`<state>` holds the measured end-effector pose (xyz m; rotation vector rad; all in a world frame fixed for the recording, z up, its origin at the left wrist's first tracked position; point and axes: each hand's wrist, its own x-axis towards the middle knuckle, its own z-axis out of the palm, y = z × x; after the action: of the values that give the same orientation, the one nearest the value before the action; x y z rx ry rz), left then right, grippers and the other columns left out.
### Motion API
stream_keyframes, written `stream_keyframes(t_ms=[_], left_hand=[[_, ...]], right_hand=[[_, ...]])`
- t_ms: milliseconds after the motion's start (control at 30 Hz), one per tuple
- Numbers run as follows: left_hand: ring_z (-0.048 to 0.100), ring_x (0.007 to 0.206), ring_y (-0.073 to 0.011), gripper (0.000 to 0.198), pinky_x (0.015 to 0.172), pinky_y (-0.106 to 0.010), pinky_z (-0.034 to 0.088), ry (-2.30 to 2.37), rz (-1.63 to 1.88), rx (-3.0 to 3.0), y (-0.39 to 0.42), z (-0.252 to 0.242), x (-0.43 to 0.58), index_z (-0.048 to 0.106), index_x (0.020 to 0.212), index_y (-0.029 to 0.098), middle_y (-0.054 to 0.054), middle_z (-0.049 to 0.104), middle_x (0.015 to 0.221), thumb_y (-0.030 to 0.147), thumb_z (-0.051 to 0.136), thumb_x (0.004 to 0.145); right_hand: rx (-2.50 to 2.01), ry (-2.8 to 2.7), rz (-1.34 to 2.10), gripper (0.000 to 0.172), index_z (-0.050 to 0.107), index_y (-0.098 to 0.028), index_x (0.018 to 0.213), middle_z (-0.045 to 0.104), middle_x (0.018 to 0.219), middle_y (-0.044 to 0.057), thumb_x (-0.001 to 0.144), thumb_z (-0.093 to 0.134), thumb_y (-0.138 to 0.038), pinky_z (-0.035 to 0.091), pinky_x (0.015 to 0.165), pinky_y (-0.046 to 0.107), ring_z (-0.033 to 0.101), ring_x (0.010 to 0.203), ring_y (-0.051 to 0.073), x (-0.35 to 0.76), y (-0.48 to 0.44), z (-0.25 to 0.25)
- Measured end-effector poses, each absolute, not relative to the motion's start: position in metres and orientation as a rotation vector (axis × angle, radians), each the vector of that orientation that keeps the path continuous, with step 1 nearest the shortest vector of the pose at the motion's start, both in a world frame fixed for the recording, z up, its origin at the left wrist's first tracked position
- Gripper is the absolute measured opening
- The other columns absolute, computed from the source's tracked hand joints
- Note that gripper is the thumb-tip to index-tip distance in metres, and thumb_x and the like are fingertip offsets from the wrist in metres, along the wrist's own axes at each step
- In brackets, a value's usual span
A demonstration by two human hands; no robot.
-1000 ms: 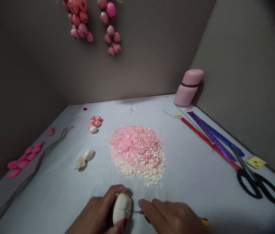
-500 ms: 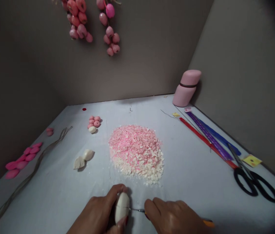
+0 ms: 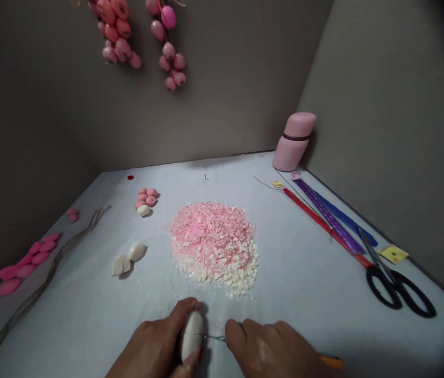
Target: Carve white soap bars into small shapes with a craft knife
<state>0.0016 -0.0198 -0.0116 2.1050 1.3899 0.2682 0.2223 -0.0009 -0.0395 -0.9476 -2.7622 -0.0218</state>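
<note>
My left hand is closed round a white oval piece, pinched between thumb and fingers at the table's near edge. My right hand grips a thin-bladed cutting tool with an orange handle; its metal tip touches the white piece's right side. Just beyond both hands lies a heap of pink and white shavings.
White carved pieces, small pink pieces, darker pink petals and wire stems lie to the left. On the right sit black scissors, coloured strips and a pink container. Pink clusters hang on the wall.
The white piece has turned in my left hand, showing a narrower edge. My right hand has kept the blade against it. The view has shifted slightly, so everything sits a little further left.
</note>
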Motion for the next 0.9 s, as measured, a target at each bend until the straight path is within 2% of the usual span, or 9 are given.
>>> stream_keyframes(t_ms=[200, 400, 600, 767, 900], left_hand=[[0.070, 0.057, -0.0186, 0.045, 0.050, -0.024, 0.051, 1.365, 0.373, 2.112, -0.019, -0.012, 0.002, 0.038, 0.121, 0.027, 0.002, 0.072, 0.075, 0.017, 0.049, 0.079], [0.068, 0.052, -0.0170, 0.043, 0.047, -0.022, 0.050, 1.350, 0.405, 2.143, -0.020, -0.014, 0.002, 0.040, 0.121, 0.025, 0.002, 0.072, 0.071, 0.017, 0.050, 0.081], [0.069, 0.054, -0.0159, 0.045, 0.050, -0.020, 0.051, 1.320, 0.480, 2.137, -0.020, -0.013, 0.002, 0.041, 0.122, 0.026, 0.003, 0.073, 0.074, 0.015, 0.051, 0.079], [0.067, 0.053, -0.0158, 0.040, 0.049, -0.021, 0.050, 1.326, 0.402, 2.149, -0.018, -0.012, 0.001, 0.040, 0.119, 0.027, 0.003, 0.070, 0.072, 0.019, 0.050, 0.081], [0.066, 0.055, -0.0169, 0.040, 0.051, -0.022, 0.050, 1.330, 0.353, 2.171, -0.017, -0.014, -0.002, 0.037, 0.120, 0.026, 0.002, 0.068, 0.073, 0.021, 0.048, 0.082]], right_hand=[[-0.991, -2.684, -0.095, 0.014, 0.038, -0.023, 0.078, 0.054, 0.048, -0.007, 0.086, 0.047, -0.015, 0.015, 0.034, 0.029, 0.050, 0.030, 0.013, 0.222, -0.001, -0.039], [-1.056, -2.706, -0.109, 0.015, 0.038, -0.022, 0.078, 0.054, 0.048, -0.006, 0.084, 0.045, -0.011, 0.016, 0.033, 0.027, 0.050, 0.031, 0.013, 0.216, -0.003, -0.043], [-1.116, -2.754, -0.015, 0.014, 0.041, -0.022, 0.077, 0.059, 0.050, -0.004, 0.085, 0.046, -0.011, 0.021, 0.033, 0.026, 0.055, 0.033, 0.015, 0.210, -0.006, -0.040], [-1.087, -2.836, 0.082, 0.012, 0.046, -0.020, 0.079, 0.063, 0.054, -0.001, 0.078, 0.053, -0.010, 0.026, 0.035, 0.024, 0.058, 0.038, 0.015, 0.207, -0.003, -0.028], [-1.109, -2.895, 0.110, 0.016, 0.047, -0.020, 0.078, 0.064, 0.055, 0.000, 0.070, 0.056, -0.010, 0.026, 0.036, 0.024, 0.058, 0.039, 0.016, 0.209, -0.002, -0.021]])
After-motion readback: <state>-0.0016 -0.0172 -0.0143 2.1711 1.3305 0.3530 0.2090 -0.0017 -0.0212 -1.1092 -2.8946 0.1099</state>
